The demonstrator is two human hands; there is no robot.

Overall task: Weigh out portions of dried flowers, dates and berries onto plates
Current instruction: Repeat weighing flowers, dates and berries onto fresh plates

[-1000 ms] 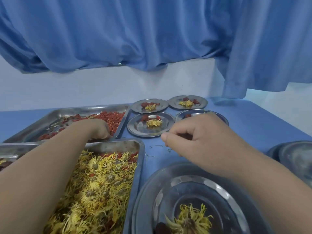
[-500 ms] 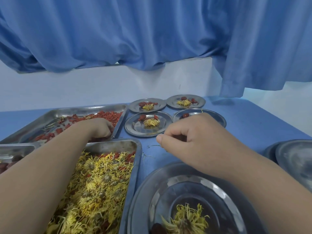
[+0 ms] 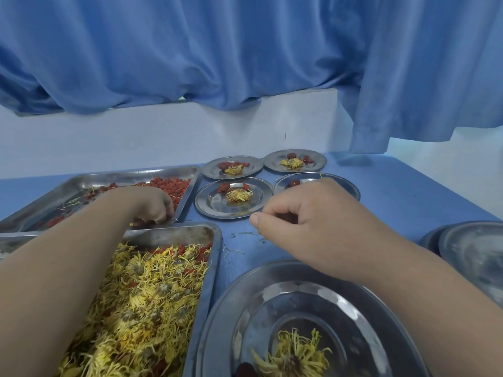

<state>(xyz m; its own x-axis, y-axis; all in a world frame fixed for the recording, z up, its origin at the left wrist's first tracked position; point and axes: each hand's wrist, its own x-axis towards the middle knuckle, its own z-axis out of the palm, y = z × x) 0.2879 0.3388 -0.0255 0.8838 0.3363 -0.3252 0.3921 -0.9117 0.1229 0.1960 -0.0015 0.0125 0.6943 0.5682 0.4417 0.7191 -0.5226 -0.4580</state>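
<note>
My left hand [image 3: 152, 204] reaches into the steel tray [image 3: 130, 174] of red berries [image 3: 168, 185], and its curled fingertips pinch berries at the tray's near edge. My right hand [image 3: 307, 213] hovers with curled fingers in front of a small plate [image 3: 345, 186] that holds one date [image 3: 294, 183]. A dark red bit shows inside that hand's curl. Three other small plates [image 3: 206, 205] each hold a dried flower with dates and berries. A tray [image 3: 215, 240] of yellow dried flowers [image 3: 152, 295] lies under my left forearm. The big plate [image 3: 272, 295] nearest me holds a flower [image 3: 294, 355] and a date [image 3: 245, 370].
A stack of empty steel plates [image 3: 468, 254] stands at the right edge. Part of a third tray [image 3: 11, 240] shows at the far left. The blue table [image 3: 394, 197] ends at a white wall with a blue curtain hanging above it.
My left hand has drawn slightly toward the near edge of the berry tray. My right hand has stayed almost still.
</note>
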